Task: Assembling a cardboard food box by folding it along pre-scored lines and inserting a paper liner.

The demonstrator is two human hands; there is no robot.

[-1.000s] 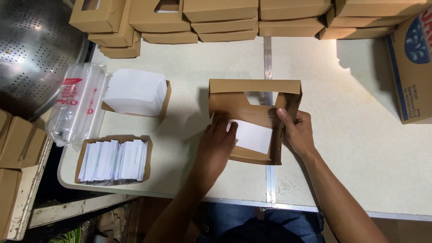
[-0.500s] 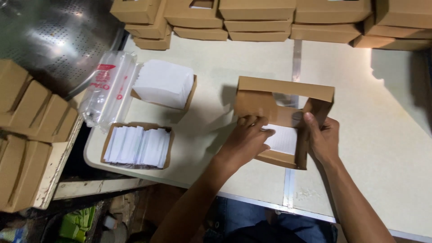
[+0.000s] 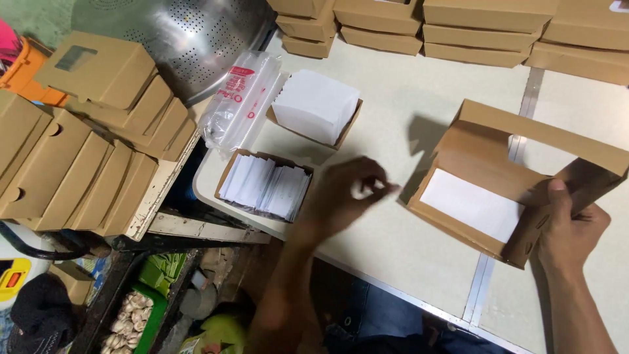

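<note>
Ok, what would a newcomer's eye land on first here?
Probably the open brown cardboard box with a white sheet inside, right of centre, gripped at its near corner by the right hand. The blurred left hand hovers beside a small box of white packets. A perforated metal bowl fills the top left.

The left hand [image 3: 347,196] is motion-blurred (fingers indistinct), hiding whatever small white thing it holds.

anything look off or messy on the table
Nothing spilled or damaged. The open brown box sits askew under the right hand, white sheet inside. The left hand is blurred beside the tray of white packets, which lean unevenly.
</note>
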